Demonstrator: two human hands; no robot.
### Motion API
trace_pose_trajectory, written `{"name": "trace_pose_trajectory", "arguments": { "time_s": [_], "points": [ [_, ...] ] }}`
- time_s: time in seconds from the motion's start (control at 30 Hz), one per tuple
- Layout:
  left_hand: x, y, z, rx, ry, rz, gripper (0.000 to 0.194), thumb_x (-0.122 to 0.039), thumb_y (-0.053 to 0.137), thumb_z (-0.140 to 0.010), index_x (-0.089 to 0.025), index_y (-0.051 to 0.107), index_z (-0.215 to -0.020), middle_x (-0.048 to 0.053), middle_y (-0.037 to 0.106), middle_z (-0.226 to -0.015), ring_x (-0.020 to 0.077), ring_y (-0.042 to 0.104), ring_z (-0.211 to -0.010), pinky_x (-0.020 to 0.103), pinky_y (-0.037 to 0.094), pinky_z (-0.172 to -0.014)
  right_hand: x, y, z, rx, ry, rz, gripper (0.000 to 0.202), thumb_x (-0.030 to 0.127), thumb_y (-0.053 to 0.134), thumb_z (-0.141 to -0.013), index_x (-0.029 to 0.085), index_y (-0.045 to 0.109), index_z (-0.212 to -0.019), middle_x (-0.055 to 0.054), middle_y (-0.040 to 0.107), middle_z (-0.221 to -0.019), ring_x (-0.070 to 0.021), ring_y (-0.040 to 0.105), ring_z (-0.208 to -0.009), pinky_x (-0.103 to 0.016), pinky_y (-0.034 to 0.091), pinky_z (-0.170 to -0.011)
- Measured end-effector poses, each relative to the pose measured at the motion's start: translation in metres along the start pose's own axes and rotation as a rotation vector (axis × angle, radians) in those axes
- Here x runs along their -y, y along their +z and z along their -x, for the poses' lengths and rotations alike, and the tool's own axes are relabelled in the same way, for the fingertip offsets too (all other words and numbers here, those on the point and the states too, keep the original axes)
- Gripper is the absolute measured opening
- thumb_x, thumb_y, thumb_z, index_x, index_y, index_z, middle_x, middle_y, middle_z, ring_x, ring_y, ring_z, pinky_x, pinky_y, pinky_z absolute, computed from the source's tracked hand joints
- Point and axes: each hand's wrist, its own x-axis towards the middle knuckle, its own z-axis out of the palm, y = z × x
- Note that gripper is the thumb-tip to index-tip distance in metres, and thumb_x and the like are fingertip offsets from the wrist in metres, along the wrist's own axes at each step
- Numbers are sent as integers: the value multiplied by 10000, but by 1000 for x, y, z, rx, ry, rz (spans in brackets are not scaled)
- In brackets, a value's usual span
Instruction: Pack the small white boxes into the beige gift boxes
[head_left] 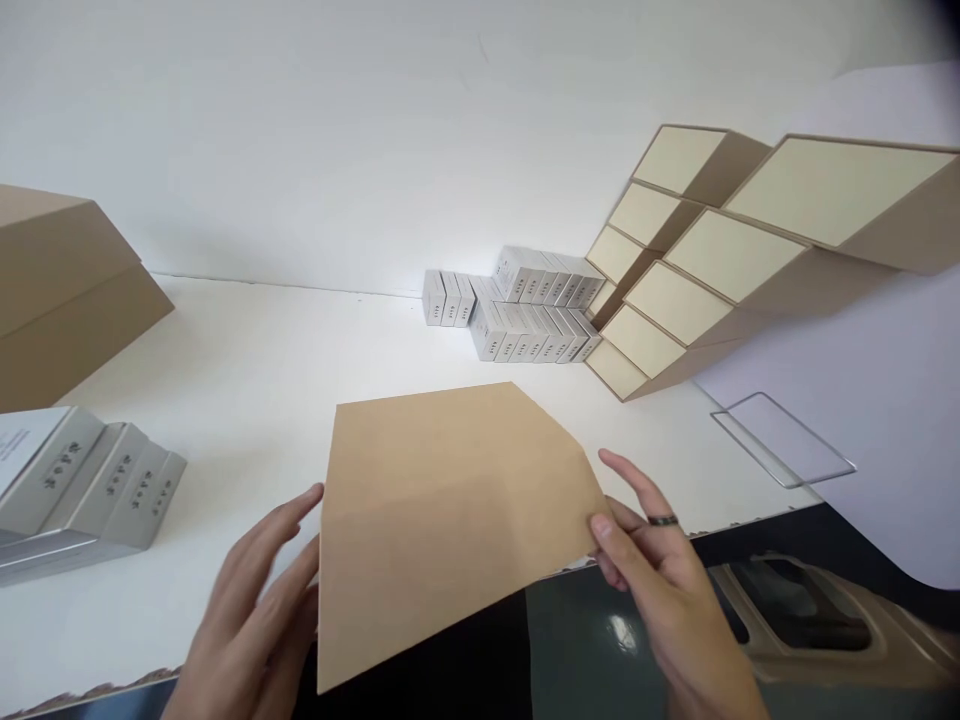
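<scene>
A plain brown cardboard box (pixel 442 500) is tilted in front of me, over the near edge of the white table. My right hand (pixel 652 560) grips its right side, thumb on the near face and the index finger lifted away; a dark ring is on one finger. My left hand (pixel 259 600) presses along its left side, with the fingers fairly straight and some of them hidden. Beyond the box, several small white cartons (pixel 536 330) with dark lettering stand in rows on the table (pixel 285 370).
Brown boxes with cream faces (pixel 697 300) are stacked at the right. More white cartons (pixel 112 490) and large brown boxes (pixel 67 300) stand at the left. A thin metal frame (pixel 784 440) lies by the right edge. A white wall (pixel 315 140) closes the back.
</scene>
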Motion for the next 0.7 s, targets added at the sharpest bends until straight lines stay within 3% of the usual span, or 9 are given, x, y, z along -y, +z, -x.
{"name": "trace_pose_trajectory", "arguments": {
  "time_s": [0.1,0.2,0.33,0.5,0.6,0.7],
  "points": [
    [5,7,-9,66,162,-116,584,-74,457,-933,-312,406,-1463,100,508,-1478,335,349,-1461,502,418,-1070,28,2,-30,25,-56,-32,365,492,702,-881,270,684,-1170,60,492,-608,-85,435,-532,-209,381,-520],
    [3,9,-12,47,204,-164,408,-103,531,-927,-236,506,-1312,122,545,-1442,320,411,-1423,462,440,-1055,57,21,-79,143,-168,-64,223,439,717,-869,223,714,-924,52,511,-583,-78,442,-507,-211,338,-486],
    [-4,9,-7,-12,161,-207,292,-154,587,-920,-240,546,-1196,111,548,-1458,314,512,-1340,462,464,-1042,77,58,-159,259,-168,-78,230,416,687,-882,193,701,-937,1,618,-682,-94,512,-552,-214,337,-478],
    [-14,5,1,43,73,-148,464,-202,544,-956,-282,445,-1402,102,483,-1531,298,480,-1398,444,523,-1045,75,98,-229,289,-129,-70,300,481,635,-925,181,637,-935,-43,677,-745,-116,571,-572,-215,374,-457],
    [-10,-13,3,2,-27,-75,516,-243,530,-964,-312,385,-1455,93,419,-1571,307,450,-1429,477,519,-1081,74,109,-247,302,-118,-47,389,544,544,-965,169,620,-1037,-76,712,-813,-145,615,-622,-232,433,-471],
    [14,-57,-1,-218,-175,-201,521,-306,659,-887,-350,451,-1363,32,448,-1531,347,449,-1412,588,362,-1199,75,109,-242,312,-110,-22,451,516,560,-963,167,549,-1248,-101,737,-921,-180,660,-697,-265,495,-519]
  ]
}}
